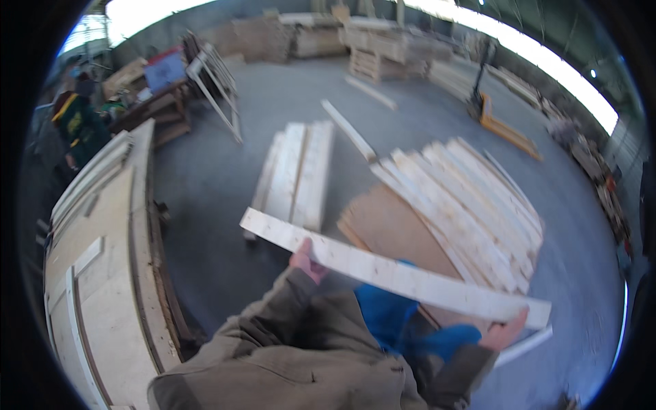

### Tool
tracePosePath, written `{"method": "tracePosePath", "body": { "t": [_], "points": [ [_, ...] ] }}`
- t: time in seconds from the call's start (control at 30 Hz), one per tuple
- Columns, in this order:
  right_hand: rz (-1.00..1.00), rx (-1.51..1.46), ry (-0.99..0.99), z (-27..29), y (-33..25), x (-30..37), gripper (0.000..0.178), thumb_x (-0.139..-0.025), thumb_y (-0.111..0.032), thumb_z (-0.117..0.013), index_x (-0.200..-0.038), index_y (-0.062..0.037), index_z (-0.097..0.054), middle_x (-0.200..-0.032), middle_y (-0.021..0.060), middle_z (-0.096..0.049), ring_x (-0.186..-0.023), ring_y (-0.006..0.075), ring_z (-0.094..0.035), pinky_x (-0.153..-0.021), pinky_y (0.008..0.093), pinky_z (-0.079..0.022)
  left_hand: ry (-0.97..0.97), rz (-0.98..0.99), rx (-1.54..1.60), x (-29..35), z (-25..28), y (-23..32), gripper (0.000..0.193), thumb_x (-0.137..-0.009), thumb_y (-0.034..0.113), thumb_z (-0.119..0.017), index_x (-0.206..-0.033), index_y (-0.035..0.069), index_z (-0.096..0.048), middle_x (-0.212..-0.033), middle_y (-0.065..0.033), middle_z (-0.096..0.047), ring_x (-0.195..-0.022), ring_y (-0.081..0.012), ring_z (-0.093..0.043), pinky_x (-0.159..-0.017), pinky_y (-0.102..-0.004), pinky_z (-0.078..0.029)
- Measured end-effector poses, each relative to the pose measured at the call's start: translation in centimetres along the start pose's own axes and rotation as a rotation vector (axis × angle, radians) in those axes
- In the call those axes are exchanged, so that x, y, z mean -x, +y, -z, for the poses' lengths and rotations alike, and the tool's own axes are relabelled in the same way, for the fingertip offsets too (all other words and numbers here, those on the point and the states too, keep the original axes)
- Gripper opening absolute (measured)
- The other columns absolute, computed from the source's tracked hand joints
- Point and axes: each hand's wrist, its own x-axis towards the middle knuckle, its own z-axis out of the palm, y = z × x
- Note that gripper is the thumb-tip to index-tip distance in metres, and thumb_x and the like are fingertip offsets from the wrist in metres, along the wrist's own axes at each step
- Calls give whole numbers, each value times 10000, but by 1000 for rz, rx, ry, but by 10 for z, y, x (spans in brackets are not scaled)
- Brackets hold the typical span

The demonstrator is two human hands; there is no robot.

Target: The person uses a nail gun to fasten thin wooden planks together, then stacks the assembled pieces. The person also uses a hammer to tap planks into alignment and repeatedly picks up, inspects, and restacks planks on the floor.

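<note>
Worktable (113, 219) left; plank (396, 274) before timber stack (471, 208), stack seemingly on board (396, 222); pallet jack (488, 116) beyond.

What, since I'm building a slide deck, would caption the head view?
Left hand and right hand hold a long board; more boards lie beyond.

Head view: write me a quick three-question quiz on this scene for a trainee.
1. How many hands hold the long board?
2. True or false: the wooden worktop is on the person's left.
3. What colour are the forks of the pallet jack? A blue, B white, C yellow.

Key: 1 two, the left hand and the right hand; 2 true; 3 C.
</note>
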Motion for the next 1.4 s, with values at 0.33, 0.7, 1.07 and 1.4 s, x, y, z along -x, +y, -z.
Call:
{"method": "tracePosePath", "body": {
  "t": [0.33, 0.7, 1.07, 1.4],
  "points": [
    [-1118, -1088, 202, 7, -53, -33, 434, -1011, -299, -681, -1287, 31, -617, -1202, 141, -668, -1123, 231, -636, -959, 373, -529, 15, -14, -96, -19, 22, -27, 433, -1045, 359, -597, -1364, 68, -566, -1333, -111, -665, -1247, -284, -625, -1115, -513, -446],
    [-1459, -1453, -354, -13, -121, 79, 725, -1004, -595, -592, -1444, -26, -503, -1455, 134, -565, -1355, 304, -525, -1120, 515, -418, -71, -1, -56, -14, 28, -21, 349, -1047, 336, -599, -1300, 96, -623, -1251, -68, -724, -1194, -240, -670, -1033, -469, -518],
    [-1382, -1220, -508, -38, -173, 78, 414, -1080, -367, -554, -1323, -35, -599, -1304, 110, -678, -1234, 240, -612, -1049, 447, -489, -112, 9, -176, -9, 33, -13, 361, -1029, 325, -625, -1288, 75, -613, -1216, -63, -729, -1130, -203, -684, -927, -393, -559],
    [-1408, -1188, -437, -45, -168, 78, 324, -1077, -301, -559, -1242, -32, -630, -1134, 98, -718, -1079, 226, -672, -967, 434, -551, -694, -36, -1289, 46, 21, 51, 340, -761, 225, -930, -950, 3, -755, -881, -78, -753, -837, -150, -715, -759, -309, -571]
  ]
}}
